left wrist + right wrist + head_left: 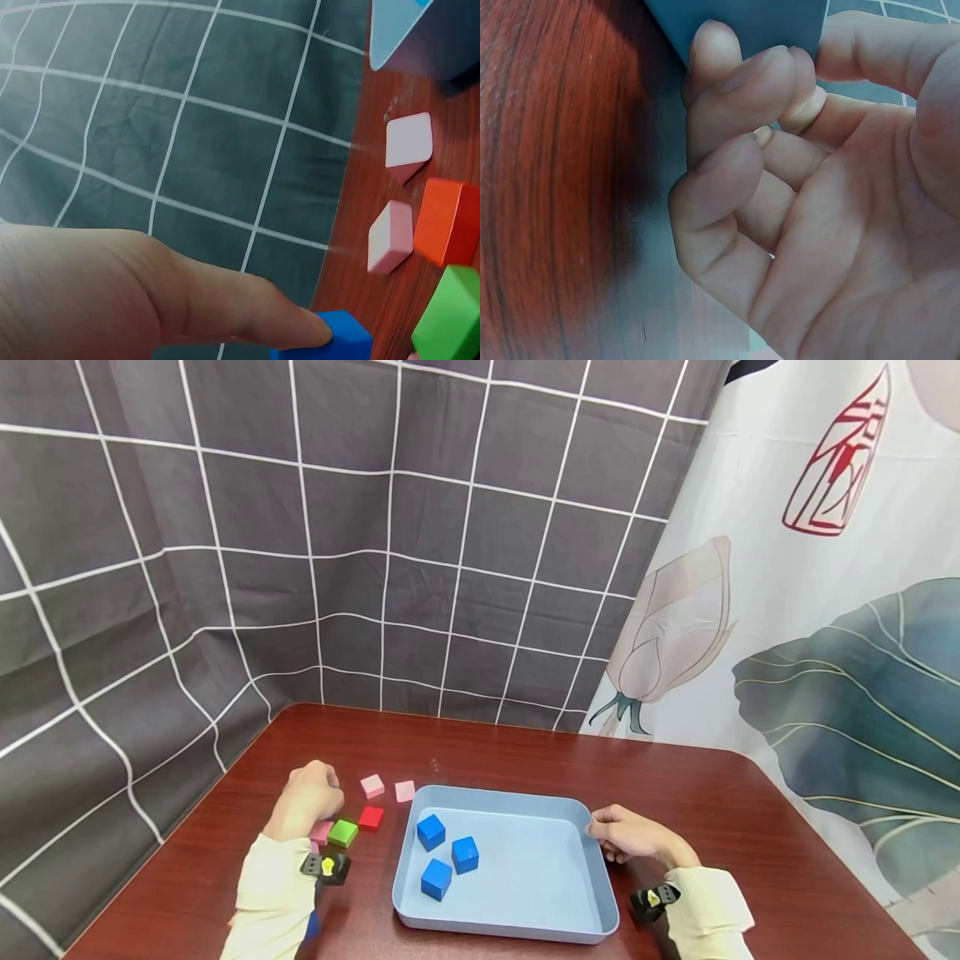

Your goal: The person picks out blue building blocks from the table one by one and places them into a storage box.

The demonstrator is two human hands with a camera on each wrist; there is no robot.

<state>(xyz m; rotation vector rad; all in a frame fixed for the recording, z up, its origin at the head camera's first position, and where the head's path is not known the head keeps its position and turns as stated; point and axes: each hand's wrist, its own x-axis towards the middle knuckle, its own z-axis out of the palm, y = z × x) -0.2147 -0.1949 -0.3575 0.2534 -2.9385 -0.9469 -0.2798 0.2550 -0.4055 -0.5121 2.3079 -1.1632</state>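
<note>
My left hand [306, 799] is over the left side of the table. In the left wrist view its thumb presses on a blue block [341, 337], gripped with fingers out of sight; the head view hides this block behind the hand. My right hand [633, 835] pinches the right wall of a light blue tray [506, 931], its fingers curled in the right wrist view. Inside the tray, toward its left side, sit blue blocks [465, 855]. Near the left hand lie a green block [342, 833], a red block [371, 818] and pink blocks [372, 787].
The blocks and tray stand on a reddish-brown wooden table [525, 768]. A grey curtain with white grid lines [450, 568] hangs behind and to the left. A white floral curtain [697, 652] hangs at the right. Part of another blue thing [312, 927] shows beside the left sleeve.
</note>
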